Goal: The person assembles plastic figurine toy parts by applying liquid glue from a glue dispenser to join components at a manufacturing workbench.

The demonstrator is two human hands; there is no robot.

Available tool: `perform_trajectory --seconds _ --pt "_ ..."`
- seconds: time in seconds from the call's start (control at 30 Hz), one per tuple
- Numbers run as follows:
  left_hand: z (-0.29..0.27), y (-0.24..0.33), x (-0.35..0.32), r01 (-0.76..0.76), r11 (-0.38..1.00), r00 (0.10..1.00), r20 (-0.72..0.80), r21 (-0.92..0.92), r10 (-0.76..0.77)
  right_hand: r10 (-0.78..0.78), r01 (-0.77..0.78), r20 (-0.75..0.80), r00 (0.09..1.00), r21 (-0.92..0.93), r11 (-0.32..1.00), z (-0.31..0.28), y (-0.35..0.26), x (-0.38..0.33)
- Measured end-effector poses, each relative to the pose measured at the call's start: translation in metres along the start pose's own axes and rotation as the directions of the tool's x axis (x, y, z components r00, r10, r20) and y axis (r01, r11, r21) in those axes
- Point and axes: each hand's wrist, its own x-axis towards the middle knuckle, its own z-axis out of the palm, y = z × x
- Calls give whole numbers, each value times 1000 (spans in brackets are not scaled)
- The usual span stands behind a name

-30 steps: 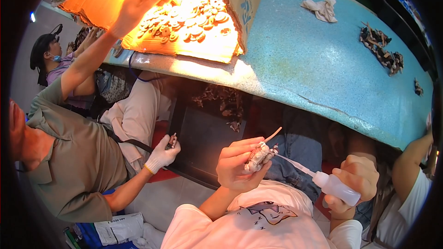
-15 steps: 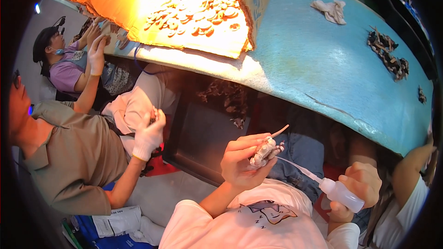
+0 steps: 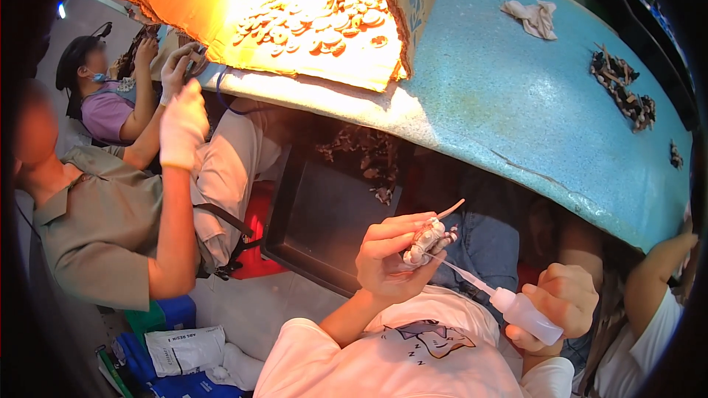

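My left hand [image 3: 392, 256] is closed around a small lumpy white-and-brown figure [image 3: 424, 243], gripped between thumb and fingers, with a thin pinkish stick [image 3: 450, 209] poking out at its top. In my right hand [image 3: 559, 304], a translucent white squeeze bottle [image 3: 528, 315] lies tilted. Its long thin nozzle [image 3: 470, 277] points up and left, the tip right at the figure's lower side. Whether the tip touches cannot be made out. Both hands are above my lap, in front of the table's near edge.
Brightly lit cardboard [image 3: 221, 37] bears many small pieces on the blue table [image 3: 487, 81]. A white cloth [image 3: 532, 19] and dark figure clusters [image 3: 623, 88] lie farther right. Below the edge is a black tray [image 3: 310, 214] with dark pieces. Co-workers [image 3: 103, 228] sit left; white-and-blue bags [image 3: 184, 354] lie lower left.
The bottle in my right hand has moved left, bringing its nozzle closer against the figure. My left hand has barely shifted. The nearest co-worker's gloved hand has risen toward the table.
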Motion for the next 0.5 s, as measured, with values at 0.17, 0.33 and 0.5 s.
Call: perform_trajectory --seconds 0.17,0.33,0.5 --pt "0 0 -2 15 1000 1000 -1 -5 -15 -38 38 9 999 9 999 -3 2 -1" --pt "1 0 -1 5 1000 1000 -3 -1 -5 -16 17 -39 999 41 999 -2 3 -3" --pt "1 1 1 -14 1000 1000 2 1 14 17 -17 -9 1000 -14 1000 -1 2 0"
